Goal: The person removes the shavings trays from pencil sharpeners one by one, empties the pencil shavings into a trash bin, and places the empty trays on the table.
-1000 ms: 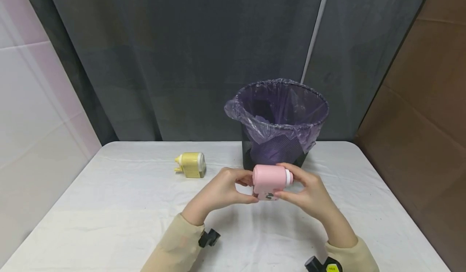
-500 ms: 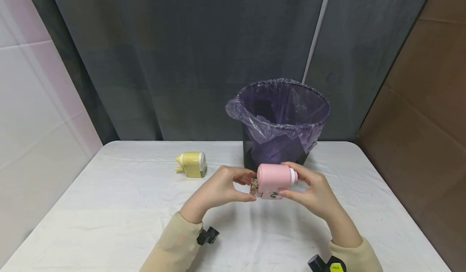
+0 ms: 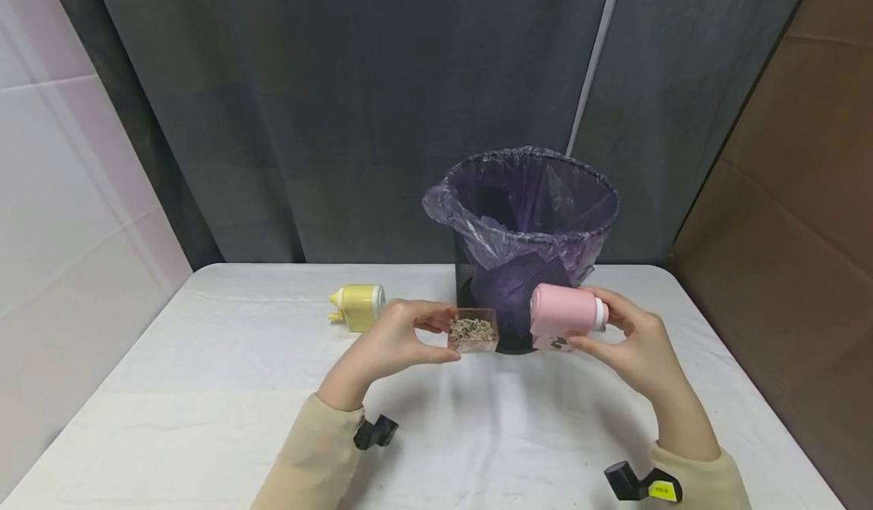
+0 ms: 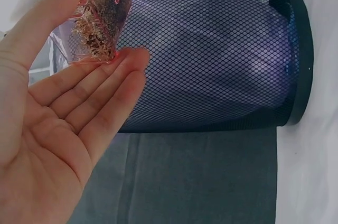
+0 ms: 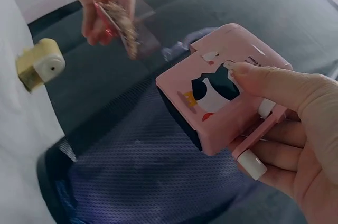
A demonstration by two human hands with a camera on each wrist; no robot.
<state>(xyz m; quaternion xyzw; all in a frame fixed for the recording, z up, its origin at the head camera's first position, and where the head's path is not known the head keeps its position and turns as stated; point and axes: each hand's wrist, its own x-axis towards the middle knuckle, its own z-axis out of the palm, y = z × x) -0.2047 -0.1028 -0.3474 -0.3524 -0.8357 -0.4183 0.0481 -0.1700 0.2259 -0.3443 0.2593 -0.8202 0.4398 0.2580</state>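
My left hand point(image 3: 398, 343) pinches a clear shavings drawer point(image 3: 474, 330) between thumb and fingertips. In the left wrist view, wood shavings point(image 4: 97, 15) show through the drawer's see-through walls. My right hand point(image 3: 637, 347) grips a pink crank pencil sharpener point(image 3: 562, 309) with a cartoon picture on its side. The right wrist view shows the sharpener's dark opening facing the left hand, and its crank handle point(image 5: 259, 134) with a white knob beside my fingers. A gap separates drawer and sharpener, both held in front of the bin.
Behind both hands stands a black mesh bin point(image 4: 211, 55) lined with a purple bag point(image 3: 470, 218). A yellow pencil sharpener point(image 3: 358, 308) lies on the white-covered table point(image 3: 204, 389), left of the bin. Dark curtain point(image 3: 375, 116) hangs at the back.
The drawer has come out of the pink sharpener. My right hand has carried the sharpener right, and my left hand has moved slightly left with the drawer.
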